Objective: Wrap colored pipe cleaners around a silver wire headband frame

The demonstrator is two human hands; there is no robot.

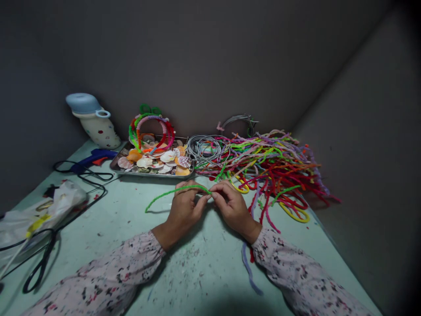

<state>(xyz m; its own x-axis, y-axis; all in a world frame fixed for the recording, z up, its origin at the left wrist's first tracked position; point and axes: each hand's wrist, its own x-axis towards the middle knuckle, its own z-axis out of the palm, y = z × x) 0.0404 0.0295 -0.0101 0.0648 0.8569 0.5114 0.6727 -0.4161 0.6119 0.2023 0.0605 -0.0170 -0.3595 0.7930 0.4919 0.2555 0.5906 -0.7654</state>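
Observation:
A green pipe cleaner (pixel 171 192) is pinched between my two hands above the middle of the table. It arcs out to the left over the back of my left hand (pixel 187 206), and its other end sits at the meeting fingertips. My right hand (pixel 232 208) grips that end with thumb and forefinger, close against the left thumb. The very tip is hidden by the fingers. Just beyond the right hand lies a big tangled heap of coloured pipe cleaners (pixel 276 162), with yellow-handled scissors (pixel 294 213) under its front edge.
Behind my left hand stands a metal tray (pixel 154 174) of seashells, with wrapped rings (pixel 154 131) resting on it. Coiled grey wire (pixel 204 151) lies beside it. At left are a bottle (pixel 95 123), a blue glue gun (pixel 88 160), a black cord (pixel 52 245) and a plastic bag (pixel 66 197).

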